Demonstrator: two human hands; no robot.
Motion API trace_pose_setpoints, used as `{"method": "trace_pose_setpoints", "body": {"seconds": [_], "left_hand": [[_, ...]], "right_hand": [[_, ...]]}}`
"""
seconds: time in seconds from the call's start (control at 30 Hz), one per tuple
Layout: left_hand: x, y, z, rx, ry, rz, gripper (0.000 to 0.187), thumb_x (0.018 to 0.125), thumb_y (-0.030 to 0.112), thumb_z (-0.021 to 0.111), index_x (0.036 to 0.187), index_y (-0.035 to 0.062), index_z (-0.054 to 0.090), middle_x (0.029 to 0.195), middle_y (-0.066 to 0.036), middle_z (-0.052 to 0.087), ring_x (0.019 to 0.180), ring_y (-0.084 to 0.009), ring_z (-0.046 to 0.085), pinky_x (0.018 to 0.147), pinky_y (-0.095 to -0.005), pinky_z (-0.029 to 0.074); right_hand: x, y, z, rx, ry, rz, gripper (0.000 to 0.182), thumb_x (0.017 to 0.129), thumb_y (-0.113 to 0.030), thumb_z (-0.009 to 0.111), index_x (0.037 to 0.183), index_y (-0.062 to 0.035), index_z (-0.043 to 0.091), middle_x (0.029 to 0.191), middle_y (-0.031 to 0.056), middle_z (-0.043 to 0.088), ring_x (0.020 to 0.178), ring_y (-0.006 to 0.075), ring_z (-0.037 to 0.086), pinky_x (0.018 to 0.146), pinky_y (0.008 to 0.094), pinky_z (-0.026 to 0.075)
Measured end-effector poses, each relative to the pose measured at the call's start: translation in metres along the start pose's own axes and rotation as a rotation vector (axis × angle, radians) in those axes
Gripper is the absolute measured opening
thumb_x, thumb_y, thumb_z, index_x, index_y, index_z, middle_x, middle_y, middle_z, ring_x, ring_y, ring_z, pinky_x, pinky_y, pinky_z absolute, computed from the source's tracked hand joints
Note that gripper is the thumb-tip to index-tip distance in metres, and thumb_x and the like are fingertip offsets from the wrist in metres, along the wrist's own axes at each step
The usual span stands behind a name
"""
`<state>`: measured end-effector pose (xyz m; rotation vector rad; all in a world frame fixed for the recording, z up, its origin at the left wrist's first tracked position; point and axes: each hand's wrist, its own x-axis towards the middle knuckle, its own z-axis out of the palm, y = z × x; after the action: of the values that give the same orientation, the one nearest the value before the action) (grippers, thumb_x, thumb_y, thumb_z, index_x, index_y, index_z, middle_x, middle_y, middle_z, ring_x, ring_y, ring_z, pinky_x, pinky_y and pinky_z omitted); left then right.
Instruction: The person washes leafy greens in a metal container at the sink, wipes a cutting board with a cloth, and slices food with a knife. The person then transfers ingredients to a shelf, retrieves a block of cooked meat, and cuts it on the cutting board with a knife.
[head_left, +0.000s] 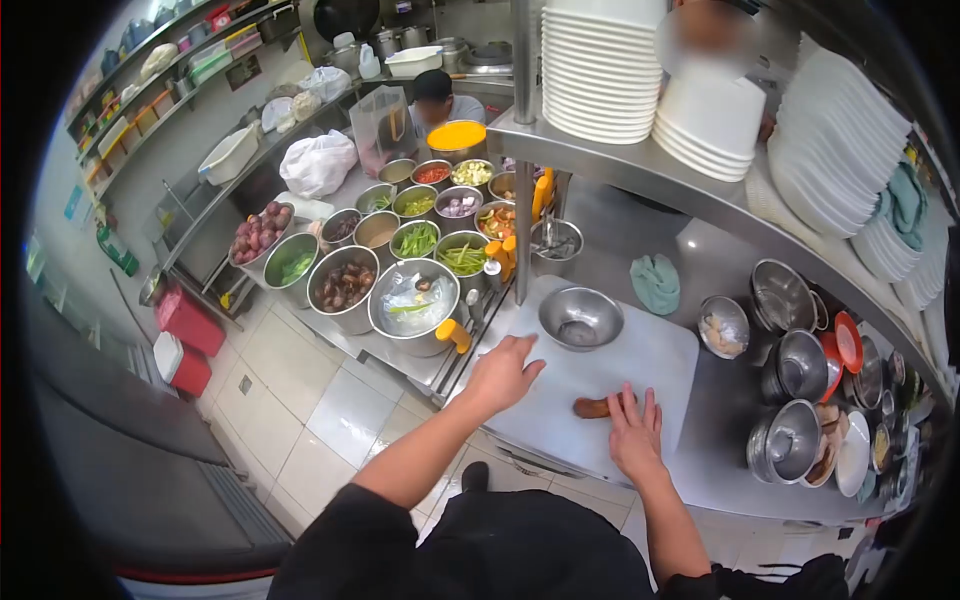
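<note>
On the white cutting board (pixel 540 400) lies a short brown sausage-like piece (pixel 592 408). My right hand (pixel 636 432) rests over its right end, fingers spread and pointing away from me. My left hand (pixel 503 372) is at the board's left edge, fingers partly apart, with nothing visible in it. An empty steel bowl (pixel 581 318) stands on the far part of the board, beyond both hands. A folded green cloth (pixel 655 284) lies on the steel counter behind the board.
Steel pots of cut vegetables (pixel 415 240) stand at the left. Steel bowls (pixel 793 440) and a white plate (pixel 853 453) are at the right. A shelf (pixel 700 180) with stacked white dishes crosses above the counter. A person in a dark cap (pixel 448 105) is behind the pots.
</note>
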<state>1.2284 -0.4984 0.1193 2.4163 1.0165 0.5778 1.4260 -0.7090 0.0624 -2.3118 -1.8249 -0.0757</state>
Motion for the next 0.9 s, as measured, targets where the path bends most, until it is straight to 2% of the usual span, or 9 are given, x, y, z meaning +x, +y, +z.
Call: {"method": "trace_pose_setpoints", "body": {"seconds": [0.1, 0.2, 0.27, 0.33, 0.5, 0.6, 0.8, 0.87, 0.9], "left_hand": [[0.002, -0.029, -0.039, 0.465, -0.104, 0.376, 0.024, 0.084, 0.017, 0.062, 0.1, 0.0052, 0.074, 0.102, -0.015, 0.069, 0.096, -0.0302, 0.063, 0.086, -0.0429, 0.046], [0.023, -0.045, -0.058, 0.956, -0.568, 0.348, 0.023, 0.083, 0.018, 0.06, 0.098, 0.0069, 0.074, 0.102, -0.008, 0.068, 0.099, -0.0254, 0.062, 0.087, -0.0419, 0.042], [0.03, -0.06, -0.051, 0.985, -0.581, 0.357, 0.023, 0.082, 0.017, 0.06, 0.096, 0.007, 0.075, 0.102, -0.008, 0.068, 0.098, -0.0247, 0.061, 0.086, -0.0426, 0.04], [0.032, -0.066, -0.05, 0.898, -0.501, 0.37, 0.021, 0.084, 0.015, 0.06, 0.095, 0.0075, 0.076, 0.1, -0.009, 0.07, 0.097, -0.0273, 0.064, 0.084, -0.0433, 0.043], [0.021, -0.067, -0.107, 0.349, -0.094, 0.419, 0.027, 0.081, 0.033, 0.072, 0.09, 0.0086, 0.066, 0.086, -0.01, 0.067, 0.08, -0.0298, 0.066, 0.072, -0.0442, 0.049], [0.018, -0.103, -0.17, 0.284, 0.19, 0.321, 0.025, 0.08, 0.028, 0.074, 0.095, 0.0084, 0.071, 0.082, -0.009, 0.068, 0.078, -0.0298, 0.066, 0.071, -0.0433, 0.053], [0.003, -0.251, -0.312, 0.453, 0.403, -0.2, 0.028, 0.082, 0.025, 0.074, 0.103, 0.0068, 0.072, 0.098, -0.015, 0.071, 0.088, -0.0336, 0.068, 0.079, -0.0417, 0.055], [-0.008, -0.316, -0.361, 0.55, 0.463, -0.302, 0.023, 0.083, 0.029, 0.07, 0.096, 0.0105, 0.072, 0.093, -0.015, 0.07, 0.09, -0.0338, 0.067, 0.078, -0.0459, 0.052], [-0.012, -0.346, -0.386, 0.537, 0.447, -0.393, 0.023, 0.083, 0.029, 0.07, 0.096, 0.0107, 0.072, 0.092, -0.015, 0.071, 0.091, -0.0335, 0.067, 0.079, -0.0461, 0.052]], "right_hand": [[-0.009, -0.019, 0.008, 0.055, 0.024, 0.119, 0.053, 0.085, -0.013, 0.066, 0.136, -0.0079, 0.053, 0.151, 0.0181, 0.035, 0.136, 0.0466, 0.031, 0.113, 0.057, 0.028], [-0.002, -0.03, 0.01, 0.224, 0.154, 0.12, 0.048, 0.084, -0.011, 0.067, 0.13, -0.0046, 0.055, 0.145, 0.02, 0.039, 0.132, 0.0458, 0.035, 0.109, 0.0549, 0.033], [0.003, -0.036, 0.02, 0.277, 0.232, 0.149, 0.044, 0.082, -0.008, 0.068, 0.125, -0.0031, 0.057, 0.142, 0.0218, 0.041, 0.129, 0.0445, 0.038, 0.108, 0.0529, 0.034], [0.001, -0.04, 0.029, 0.289, 0.314, 0.219, 0.043, 0.082, -0.007, 0.068, 0.123, -0.003, 0.058, 0.142, 0.0224, 0.04, 0.13, 0.0436, 0.039, 0.107, 0.051, 0.035], [0.0, -0.031, 0.031, 0.369, 0.346, 0.252, 0.054, 0.08, -0.011, 0.07, 0.131, -0.0047, 0.052, 0.148, 0.0234, 0.035, 0.134, 0.0443, 0.035, 0.11, 0.0529, 0.034], [-0.001, -0.041, 0.034, 0.449, 0.357, 0.303, 0.064, 0.082, -0.012, 0.065, 0.14, -0.0013, 0.041, 0.152, 0.0238, 0.03, 0.138, 0.0441, 0.032, 0.112, 0.0515, 0.031], [-0.009, -0.027, 0.045, 0.675, 0.453, 0.427, 0.064, 0.099, -0.034, 0.049, 0.147, 0.0044, 0.031, 0.152, 0.0246, 0.028, 0.139, 0.0392, 0.032, 0.112, 0.0503, 0.029], [-0.014, -0.012, 0.055, 0.678, 0.446, 0.471, 0.07, 0.101, -0.042, 0.045, 0.149, 0.0057, 0.027, 0.155, 0.0239, 0.023, 0.139, 0.0363, 0.034, 0.112, 0.0479, 0.031], [-0.014, -0.008, 0.06, 0.55, 0.568, 0.498, 0.067, 0.101, -0.041, 0.047, 0.147, 0.0046, 0.032, 0.148, 0.0227, 0.035, 0.134, 0.0351, 0.041, 0.108, 0.0445, 0.035]]}}
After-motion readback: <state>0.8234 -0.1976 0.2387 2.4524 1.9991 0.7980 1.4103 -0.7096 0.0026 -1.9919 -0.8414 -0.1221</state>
